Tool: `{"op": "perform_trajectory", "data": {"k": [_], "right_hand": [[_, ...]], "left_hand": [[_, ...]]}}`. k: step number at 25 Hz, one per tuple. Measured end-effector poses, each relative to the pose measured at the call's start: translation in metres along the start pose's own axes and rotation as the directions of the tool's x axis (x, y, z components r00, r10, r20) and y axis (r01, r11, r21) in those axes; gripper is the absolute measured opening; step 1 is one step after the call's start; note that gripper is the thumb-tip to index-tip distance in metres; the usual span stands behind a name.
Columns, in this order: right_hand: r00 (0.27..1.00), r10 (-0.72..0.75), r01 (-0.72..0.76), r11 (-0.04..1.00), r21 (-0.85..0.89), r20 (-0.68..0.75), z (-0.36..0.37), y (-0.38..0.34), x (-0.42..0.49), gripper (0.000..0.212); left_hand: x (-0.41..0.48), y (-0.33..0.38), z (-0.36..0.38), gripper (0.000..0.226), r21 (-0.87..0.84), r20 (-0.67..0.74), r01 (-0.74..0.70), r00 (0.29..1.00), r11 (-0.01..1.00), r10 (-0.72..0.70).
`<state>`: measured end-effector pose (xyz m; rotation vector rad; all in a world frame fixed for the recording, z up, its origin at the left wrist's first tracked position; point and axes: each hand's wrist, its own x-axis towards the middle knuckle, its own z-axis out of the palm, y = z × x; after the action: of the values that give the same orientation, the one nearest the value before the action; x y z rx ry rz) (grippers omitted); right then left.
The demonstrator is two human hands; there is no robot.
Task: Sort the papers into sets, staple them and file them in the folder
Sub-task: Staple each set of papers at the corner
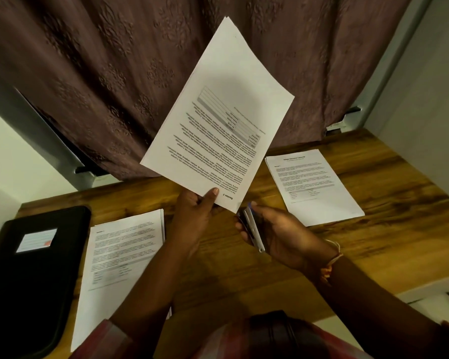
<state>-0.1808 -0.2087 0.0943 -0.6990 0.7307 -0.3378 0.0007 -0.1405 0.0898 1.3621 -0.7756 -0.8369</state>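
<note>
On the wooden tabletop (373,242) a black folder (31,281) lies at the left edge, with one paper pile (119,255) just beside it near the front and a second pile (314,185) toward the far right corner. Above the middle, the left hand (192,216) pinches the near corner of a raised set of sheets (218,112), thumb on top. The right hand (278,234) curls its fingers round a stapler (252,229), its nose just beside that corner.

Dim, warm light is reaching the desk (399,203) — a soft shadow is sitting mid-sheet on the held papers (226,99). Wide-angle lens is bending the frame edges; small print is blurring, esp. lower left.
</note>
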Motion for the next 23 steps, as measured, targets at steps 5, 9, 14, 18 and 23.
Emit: {"op": "perform_trajectory", "data": {"k": [5, 9, 14, 18, 23], "right_hand": [[0.995, -0.100, 0.100, 0.995, -0.024, -0.029, 0.006, -0.002, 0.001, 0.035], [0.990, -0.129, 0.124, 0.990, -0.072, -0.064, 0.009, -0.002, 0.005, 0.035], [0.988, -0.138, 0.132, 0.987, -0.091, -0.072, 0.012, 0.002, 0.009, 0.036], [0.989, -0.134, 0.128, 0.988, -0.084, -0.068, 0.012, 0.003, 0.010, 0.036], [0.991, -0.124, 0.122, 0.991, -0.053, -0.041, 0.014, 0.002, 0.010, 0.037]], "left_hand": [[0.001, -0.005, -0.001, 0.035, 0.163, -0.038, -0.024, 0.999, 0.986, 0.031], [0.002, -0.011, -0.003, 0.029, 0.313, -0.053, -0.026, 0.998, 0.949, 0.045], [-0.001, -0.008, -0.001, 0.037, 0.342, -0.072, -0.023, 0.996, 0.939, 0.050], [-0.005, -0.003, -0.001, 0.035, 0.266, -0.043, -0.024, 0.998, 0.964, 0.036], [-0.004, -0.007, -0.001, 0.038, 0.100, -0.002, 0.013, 1.000, 0.995, -0.013]]}}
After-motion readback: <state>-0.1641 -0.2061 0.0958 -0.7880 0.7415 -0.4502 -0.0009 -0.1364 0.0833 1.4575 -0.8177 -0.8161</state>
